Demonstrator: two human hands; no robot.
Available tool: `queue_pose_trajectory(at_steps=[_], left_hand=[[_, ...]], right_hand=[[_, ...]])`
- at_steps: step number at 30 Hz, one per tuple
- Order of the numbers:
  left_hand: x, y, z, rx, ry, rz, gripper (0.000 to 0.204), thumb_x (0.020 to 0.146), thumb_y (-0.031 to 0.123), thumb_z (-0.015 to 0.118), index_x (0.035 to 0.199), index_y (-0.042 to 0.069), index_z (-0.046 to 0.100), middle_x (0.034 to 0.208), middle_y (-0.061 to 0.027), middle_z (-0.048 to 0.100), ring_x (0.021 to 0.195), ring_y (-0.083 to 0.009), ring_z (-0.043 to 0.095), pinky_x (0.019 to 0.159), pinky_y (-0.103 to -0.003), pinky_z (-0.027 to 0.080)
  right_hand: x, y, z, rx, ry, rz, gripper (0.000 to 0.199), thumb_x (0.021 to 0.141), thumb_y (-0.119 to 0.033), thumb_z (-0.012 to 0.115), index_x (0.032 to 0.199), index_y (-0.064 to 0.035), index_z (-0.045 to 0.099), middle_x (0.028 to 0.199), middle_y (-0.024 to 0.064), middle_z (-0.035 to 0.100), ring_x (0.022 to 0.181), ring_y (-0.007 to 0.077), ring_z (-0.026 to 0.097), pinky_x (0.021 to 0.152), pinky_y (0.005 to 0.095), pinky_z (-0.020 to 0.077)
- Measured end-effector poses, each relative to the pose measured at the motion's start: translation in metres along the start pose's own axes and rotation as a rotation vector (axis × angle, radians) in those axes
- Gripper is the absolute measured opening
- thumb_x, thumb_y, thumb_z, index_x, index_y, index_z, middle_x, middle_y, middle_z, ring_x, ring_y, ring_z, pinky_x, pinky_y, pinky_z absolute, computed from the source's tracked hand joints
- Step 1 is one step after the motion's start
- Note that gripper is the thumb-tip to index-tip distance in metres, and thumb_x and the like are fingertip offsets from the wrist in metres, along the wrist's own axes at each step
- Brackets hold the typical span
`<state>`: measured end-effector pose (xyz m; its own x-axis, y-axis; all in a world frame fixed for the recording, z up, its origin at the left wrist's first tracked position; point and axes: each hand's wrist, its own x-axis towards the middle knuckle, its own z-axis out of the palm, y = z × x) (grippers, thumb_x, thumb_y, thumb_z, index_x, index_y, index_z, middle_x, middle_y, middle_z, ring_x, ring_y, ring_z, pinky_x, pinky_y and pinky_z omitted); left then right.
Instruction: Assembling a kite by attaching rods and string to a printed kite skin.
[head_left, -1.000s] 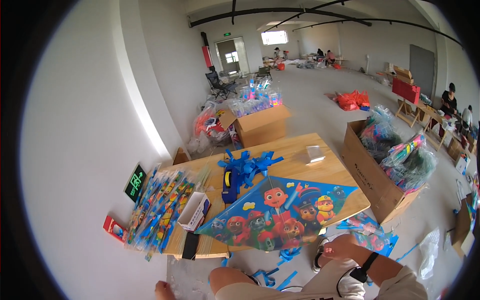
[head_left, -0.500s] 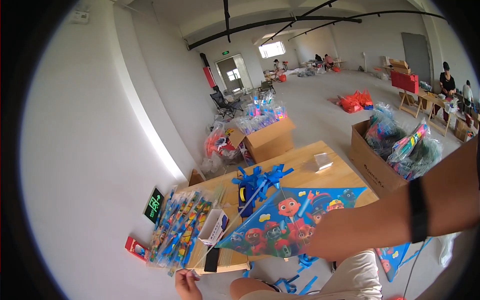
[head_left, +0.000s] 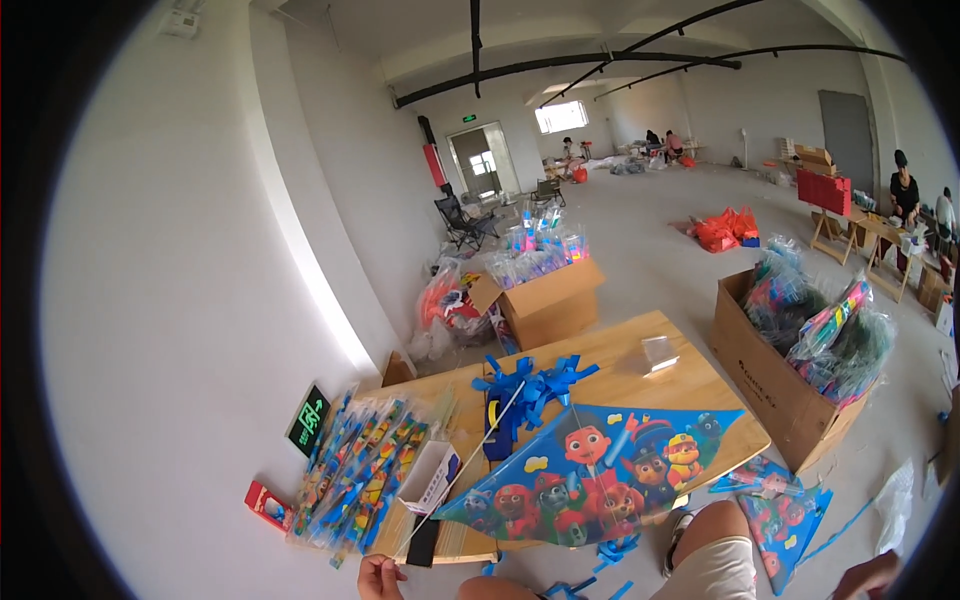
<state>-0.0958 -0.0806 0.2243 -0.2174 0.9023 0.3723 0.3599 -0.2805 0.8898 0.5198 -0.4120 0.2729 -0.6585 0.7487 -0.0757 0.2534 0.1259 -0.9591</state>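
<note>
My left hand [head_left: 380, 578], at the table's near edge, pinches the lower end of a thin white rod [head_left: 470, 458]. The rod slants up over the left corner of a blue kite [head_left: 560, 490] printed with cartoon characters. That kite lies spread on the wooden table [head_left: 640, 350], its lower edge overhanging the front. At the lower right, apart from the table, is my right hand [head_left: 868, 577], partly cut off by the dark rim; its fingers are too unclear to read. Nearest to it is another blue kite [head_left: 780, 525], hanging low beside my knee.
On the table are blue ribbons [head_left: 540, 385], a white box [head_left: 430, 475], a black phone [head_left: 422, 540], a clear case [head_left: 659, 353] and several packed kites [head_left: 365, 460]. Cartons of bagged goods [head_left: 555, 305] stand beyond; a large carton [head_left: 770, 380] stands right. People work farther off.
My right arm has drawn back from across the kite to the lower right, uncovering the print. My left hand still pinches the rod. The view has shifted slightly.
</note>
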Motion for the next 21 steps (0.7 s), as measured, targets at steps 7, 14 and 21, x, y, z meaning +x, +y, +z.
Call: queue_pose_trajectory(at_steps=[7,14,21], left_hand=[[-0.029,0.009,0.105,-0.384,-0.328,-0.408,0.009,0.097,0.012,0.058,0.095,0.005,0.061,0.08,0.0011,0.06,0.073,-0.0085,0.056,0.067,-0.022,0.046],[-0.086,0.003,0.202,-0.649,-0.888,-0.532,0.018,0.104,0.02,0.054,0.104,0.003,0.059,0.09,0.0008,0.057,0.082,-0.008,0.054,0.076,-0.023,0.045],[-0.105,-0.012,0.214,-0.62,-0.962,-0.576,0.017,0.104,0.02,0.055,0.106,0.003,0.058,0.09,0.0008,0.057,0.078,-0.0077,0.053,0.072,-0.024,0.045]], right_hand=[[0.185,0.054,-0.01,0.433,0.732,-0.088,0.029,0.09,0.011,0.061,0.117,0.0016,0.056,0.098,0.0153,0.069,0.089,0.022,0.07,0.078,0.0358,0.0583],[0.319,0.075,0.0,0.594,0.498,-0.129,0.031,0.096,0.004,0.057,0.125,-0.0021,0.054,0.107,0.0154,0.066,0.09,0.0184,0.067,0.08,0.0318,0.0544],[0.356,0.112,0.024,0.843,0.808,-0.124,0.011,0.096,0.001,0.058,0.105,-0.0022,0.052,0.094,0.0106,0.064,0.075,0.0175,0.064,0.067,0.0297,0.0529]])
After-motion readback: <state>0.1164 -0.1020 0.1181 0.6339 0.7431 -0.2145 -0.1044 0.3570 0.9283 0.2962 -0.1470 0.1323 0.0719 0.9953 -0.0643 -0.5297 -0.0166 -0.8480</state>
